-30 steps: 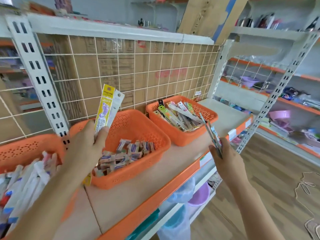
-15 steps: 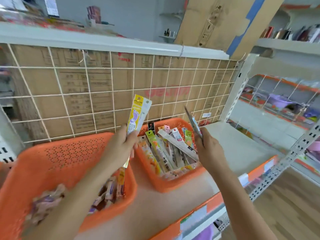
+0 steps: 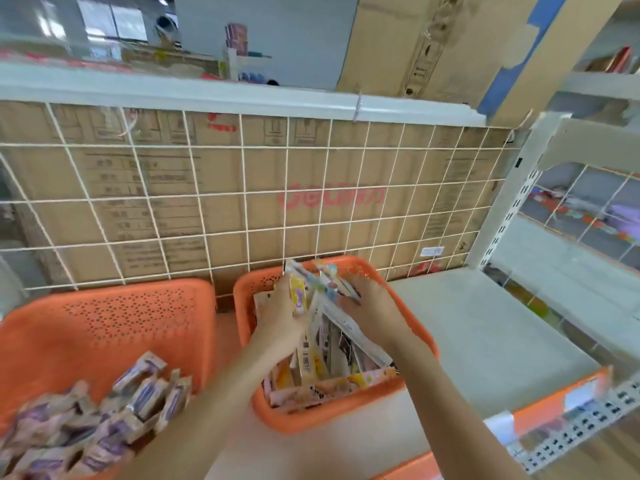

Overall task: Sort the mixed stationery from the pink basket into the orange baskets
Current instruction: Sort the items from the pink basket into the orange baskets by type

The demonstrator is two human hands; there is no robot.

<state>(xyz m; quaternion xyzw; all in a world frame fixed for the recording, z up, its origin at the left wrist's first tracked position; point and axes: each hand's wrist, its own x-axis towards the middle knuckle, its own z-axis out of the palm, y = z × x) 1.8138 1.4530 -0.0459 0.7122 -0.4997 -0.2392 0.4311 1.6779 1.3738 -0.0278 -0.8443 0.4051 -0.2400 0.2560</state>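
Observation:
Two orange baskets stand on the shelf. The right orange basket (image 3: 420,341) holds several long flat stationery packets (image 3: 311,372). Both hands are down inside it. My left hand (image 3: 282,313) grips a yellow and white packet (image 3: 298,292), held upright near the basket's back. My right hand (image 3: 372,306) grips a few long packets (image 3: 332,282) that slant toward the left hand. The left orange basket (image 3: 104,323) holds several small purple and white wrapped items (image 3: 114,420). The pink basket is out of view.
A white wire grid (image 3: 242,202) with cardboard behind it backs the shelf. Bare grey shelf surface (image 3: 485,334) lies right of the baskets, with an orange front edge (image 3: 554,400). A white slotted upright (image 3: 509,209) stands at the right, and another shelf lies beyond it.
Both hands have dropped from above the right basket down into it, carrying their packets. The view has shifted right and closer, so the right basket is now central.

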